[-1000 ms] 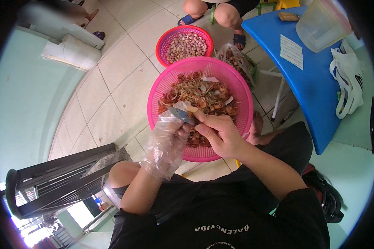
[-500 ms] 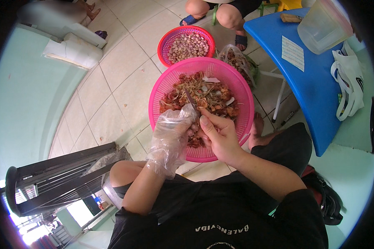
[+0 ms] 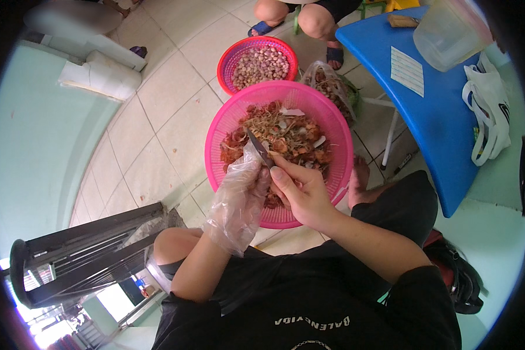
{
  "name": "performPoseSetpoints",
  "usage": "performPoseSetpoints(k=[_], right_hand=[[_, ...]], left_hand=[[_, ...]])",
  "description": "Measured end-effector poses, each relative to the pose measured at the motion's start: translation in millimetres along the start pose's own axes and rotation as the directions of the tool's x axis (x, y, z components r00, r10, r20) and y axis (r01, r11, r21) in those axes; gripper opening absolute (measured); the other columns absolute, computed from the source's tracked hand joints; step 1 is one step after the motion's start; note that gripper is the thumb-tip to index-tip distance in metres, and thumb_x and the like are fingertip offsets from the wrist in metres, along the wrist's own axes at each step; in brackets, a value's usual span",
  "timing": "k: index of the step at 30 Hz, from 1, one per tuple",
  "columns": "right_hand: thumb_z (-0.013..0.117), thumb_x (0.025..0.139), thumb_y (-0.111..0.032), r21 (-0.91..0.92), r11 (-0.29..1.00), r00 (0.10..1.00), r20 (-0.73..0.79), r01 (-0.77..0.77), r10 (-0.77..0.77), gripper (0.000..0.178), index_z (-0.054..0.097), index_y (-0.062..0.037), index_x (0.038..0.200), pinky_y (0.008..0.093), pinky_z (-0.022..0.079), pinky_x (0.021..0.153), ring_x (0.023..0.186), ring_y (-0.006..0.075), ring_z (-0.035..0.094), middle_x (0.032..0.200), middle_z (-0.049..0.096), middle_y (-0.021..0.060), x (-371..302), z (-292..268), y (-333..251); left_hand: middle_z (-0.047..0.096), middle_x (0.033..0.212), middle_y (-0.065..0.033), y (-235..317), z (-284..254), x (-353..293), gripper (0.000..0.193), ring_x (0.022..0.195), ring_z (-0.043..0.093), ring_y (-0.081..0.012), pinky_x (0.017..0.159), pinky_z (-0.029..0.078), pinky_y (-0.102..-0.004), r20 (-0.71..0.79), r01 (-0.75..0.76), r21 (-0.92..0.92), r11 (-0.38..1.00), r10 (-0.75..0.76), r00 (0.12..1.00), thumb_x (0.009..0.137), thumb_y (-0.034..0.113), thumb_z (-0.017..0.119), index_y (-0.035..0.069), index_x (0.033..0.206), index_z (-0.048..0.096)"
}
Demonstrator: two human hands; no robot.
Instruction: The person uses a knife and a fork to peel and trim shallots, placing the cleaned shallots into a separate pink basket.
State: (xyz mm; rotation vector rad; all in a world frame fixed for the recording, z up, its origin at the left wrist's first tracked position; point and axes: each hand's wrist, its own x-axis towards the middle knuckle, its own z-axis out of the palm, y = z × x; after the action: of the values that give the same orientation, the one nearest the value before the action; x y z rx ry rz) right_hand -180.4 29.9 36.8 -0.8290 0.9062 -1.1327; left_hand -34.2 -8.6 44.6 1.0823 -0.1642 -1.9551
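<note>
My left hand (image 3: 236,192), in a clear plastic glove, has its fingers curled closed over the near side of a pink basket (image 3: 214,131). What it holds, if anything, is hidden. My right hand (image 3: 309,197) grips a small knife (image 3: 259,147), its dark blade pointing up and left across the gloved fingertips. The two hands meet at the fingers. Below them, the basket holds a heap of reddish-brown skins and stringy roots (image 3: 283,134), with a few pale scraps on top.
Beyond stands a red basket (image 3: 223,74) of small pinkish bulbs (image 3: 262,65), beside a clear bag (image 3: 332,90) of unpeeled ones. Another person's knees (image 3: 318,22) are behind. At right, a blue table (image 3: 414,119) bears a plastic tub (image 3: 449,41). A dark metal rack (image 3: 87,233) stands left.
The knife has turned so that more of its blade shows, lying further left over the gloved fingers. My right thumb has shifted left along with it. The whole view has moved slightly.
</note>
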Motion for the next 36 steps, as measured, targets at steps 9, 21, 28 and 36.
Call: performPoseSetpoints(k=[9,21,28,36], right_hand=[[0.051,0.108,-0.018,0.043,0.998,0.999,0.01,-0.035,0.035,0.042,0.05,-0.0008,0.146,0.0199,0.035,0.061,0.07,0.0021,0.042,0.079,0.048,-0.0064,-1,2,4],[0.043,0.106,-0.018,-0.294,0.955,0.97,0.237,0.029,0.044,0.053,0.032,0.0012,0.154,0.037,0.036,0.111,0.128,0.0256,0.056,0.138,0.058,0.0206,2,-7,-25],[0.047,0.106,-0.02,-0.377,0.921,0.972,0.233,0.097,-0.007,0.057,0.029,0.0031,0.154,0.0357,0.035,0.111,0.132,0.0275,0.054,0.141,0.055,0.0206,-2,-8,-13],[0.046,0.106,-0.017,-0.292,0.956,0.974,0.223,0.037,0.031,0.058,0.025,0.0019,0.157,0.036,0.034,0.112,0.131,0.0255,0.053,0.141,0.055,0.0191,-6,-4,-11]], left_hand=[[0.062,0.109,-0.0005,5,-2,-2,0.023,0.093,0.059,-0.0046,0.077,0.053,-0.014,-0.031,-0.004,-0.104,0.995,0.001,1.0,0.104,0.019,0.059,0.006,0.123,0.06],[0.063,0.113,0.0009,18,-1,-9,0.026,0.093,0.058,-0.0053,0.082,0.049,-0.0183,0.031,-0.106,0.027,0.994,0.105,0.994,0.103,0.017,0.058,0.007,0.127,0.06],[0.062,0.115,0.0007,13,-15,-9,0.028,0.094,0.058,-0.0054,0.081,0.049,-0.0187,0.135,-0.034,-0.029,0.999,0.038,0.99,0.103,0.016,0.057,0.007,0.13,0.059],[0.061,0.101,0.0007,9,-8,-14,0.026,0.083,0.056,-0.0088,0.077,0.05,-0.0236,0.089,-0.081,0.013,0.997,0.079,0.993,0.099,0.011,0.062,0.006,0.124,0.06]])
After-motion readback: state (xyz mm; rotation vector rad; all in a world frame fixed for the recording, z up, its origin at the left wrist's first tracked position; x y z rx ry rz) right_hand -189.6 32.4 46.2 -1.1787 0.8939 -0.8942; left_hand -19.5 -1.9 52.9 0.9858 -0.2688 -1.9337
